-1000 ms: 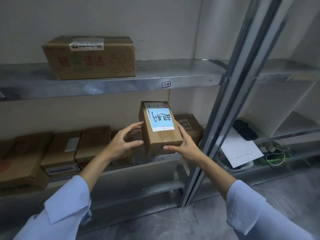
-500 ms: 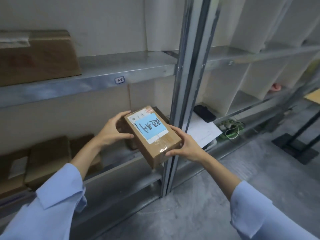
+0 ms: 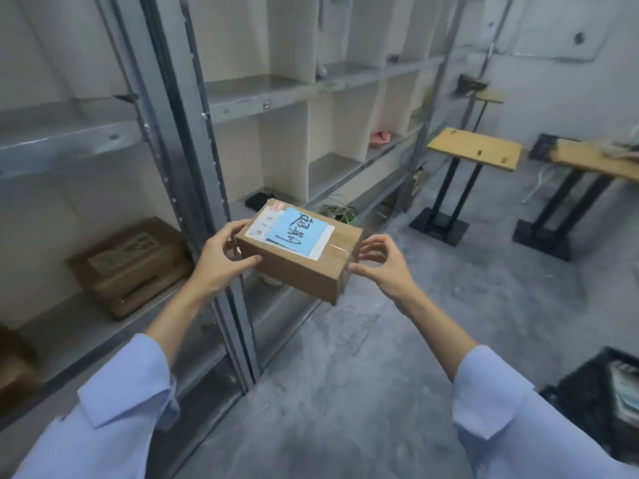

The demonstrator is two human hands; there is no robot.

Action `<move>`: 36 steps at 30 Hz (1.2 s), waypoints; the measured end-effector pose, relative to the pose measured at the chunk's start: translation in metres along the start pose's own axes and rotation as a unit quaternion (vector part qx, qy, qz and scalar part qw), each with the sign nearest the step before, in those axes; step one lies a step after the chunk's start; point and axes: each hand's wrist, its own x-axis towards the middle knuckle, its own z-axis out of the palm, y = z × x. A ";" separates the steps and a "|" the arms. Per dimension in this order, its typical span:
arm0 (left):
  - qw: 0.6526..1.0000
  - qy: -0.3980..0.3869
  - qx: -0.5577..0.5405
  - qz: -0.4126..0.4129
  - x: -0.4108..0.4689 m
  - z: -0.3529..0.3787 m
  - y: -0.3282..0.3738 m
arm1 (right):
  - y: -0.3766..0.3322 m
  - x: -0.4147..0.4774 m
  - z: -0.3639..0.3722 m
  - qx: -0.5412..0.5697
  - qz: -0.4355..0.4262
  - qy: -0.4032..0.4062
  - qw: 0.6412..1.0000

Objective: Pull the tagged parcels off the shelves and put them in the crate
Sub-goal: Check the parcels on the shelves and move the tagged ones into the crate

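A small brown cardboard parcel (image 3: 304, 267) with a blue handwritten tag on top is in the air in front of the metal shelving, clear of the shelves. My left hand (image 3: 221, 261) grips its left end, thumb under the near edge and fingers over the top. My right hand (image 3: 383, 262) holds its right end, with fingers and thumb curled round the corner. A black crate (image 3: 594, 392) with something inside stands on the floor at the lower right edge of view, partly cut off.
Metal shelving (image 3: 193, 160) runs along the left, with a brown box (image 3: 131, 264) on a low shelf. Cables and a dark object lie on the lower shelf further along. Two wooden-topped stands (image 3: 475, 148) on black legs are at the right. Grey concrete floor lies between.
The view has swung right, away from the shelves toward the open floor. The parcel came away from the shelf with both hands and tilted flatter. The crate has come into view.
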 end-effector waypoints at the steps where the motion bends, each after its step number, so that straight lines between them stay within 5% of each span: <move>1: 1.000 -0.007 -0.008 -0.001 0.000 0.022 0.010 | 0.004 -0.008 -0.022 -0.005 0.003 0.008 1.000; 12: 0.982 -0.138 -0.129 0.001 -0.026 0.255 0.110 | 0.041 -0.118 -0.243 0.039 0.082 0.099 0.991; 23: 0.946 -0.271 -0.153 0.096 -0.030 0.405 0.203 | 0.076 -0.205 -0.390 0.024 0.095 0.229 0.968; 36: 0.838 -0.530 -0.087 0.094 0.003 0.589 0.263 | 0.120 -0.248 -0.549 -0.015 0.161 0.259 0.952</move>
